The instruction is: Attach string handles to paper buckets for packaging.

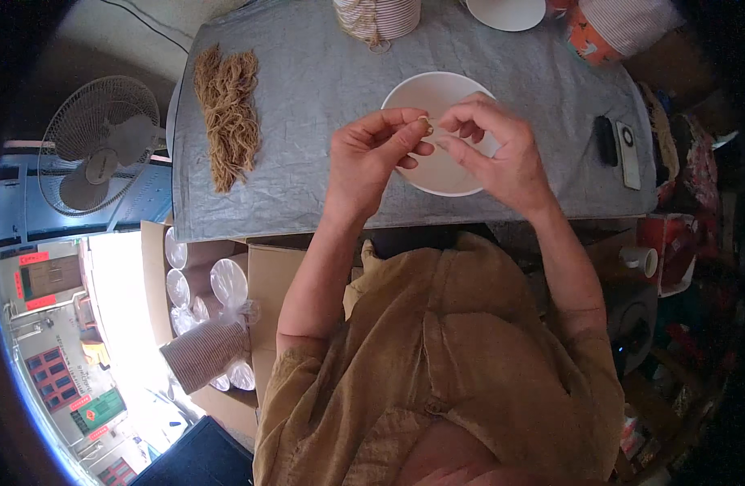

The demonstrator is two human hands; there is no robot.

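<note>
Above a white bowl (437, 180) on the table, my two hands are raised close together. My left hand (372, 150) pinches thumb against forefinger; a tiny pale, tan bit shows at the tips, too small to name. Just to its right, my right hand (502, 150) has its fingers curved, with thumb and forefinger apart and nothing visible between them. A bundle of brown twine strands (227, 117) lies at the table's left. At the far edge, a stack of striped paper bowls (389, 18) has twine tied around it.
A grey cloth covers the table (308, 186). Far right are a white round lid-like piece (508, 11) and an orange-patterned stack (603, 36). A phone-like device (627, 154) lies at the right edge. A fan (105, 150) stands left; a carton (263, 308) with wrapped stacks sits below.
</note>
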